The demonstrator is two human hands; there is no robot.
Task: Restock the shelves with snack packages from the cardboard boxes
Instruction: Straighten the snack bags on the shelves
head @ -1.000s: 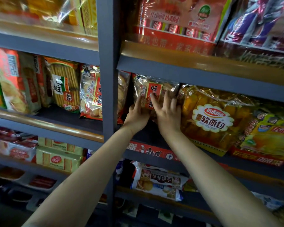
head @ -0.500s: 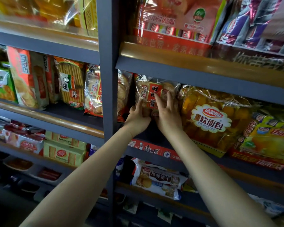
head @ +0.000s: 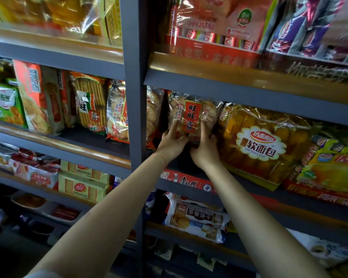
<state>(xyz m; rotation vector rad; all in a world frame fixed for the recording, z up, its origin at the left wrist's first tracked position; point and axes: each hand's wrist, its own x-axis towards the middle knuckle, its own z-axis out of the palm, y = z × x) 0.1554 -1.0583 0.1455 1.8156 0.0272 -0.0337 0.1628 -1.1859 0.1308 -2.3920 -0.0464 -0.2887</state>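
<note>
Both arms reach up to the middle shelf (head: 249,93) just right of the grey upright post (head: 136,117). The left hand (head: 172,144) and right hand (head: 204,151) sit close together at the bottom of a clear rice-cracker pack (head: 192,117) with a red label. The pack stands upright at the left end of that shelf bay, close to the post on one side and beside a big yellow bread bag (head: 257,145) on the other.

The left hand's fingers (head: 174,127) lie fairly straight up the pack's lower left front, thumb side toward the label. The right hand's fingers (head: 204,129) curl up around the lower right edge, holding the pack from below; whether they pinch it tight I cannot tell, since the fingertips blend into the wrapper.

Left of the post, the same shelf level carries another cracker pack (head: 117,115), a bag of long biscuits (head: 90,105) and an orange bag (head: 34,97). One shelf lower, below the arms, lies a white biscuit pack (head: 197,217). Above, red boxed goods (head: 211,33) fill the top shelf.
</note>
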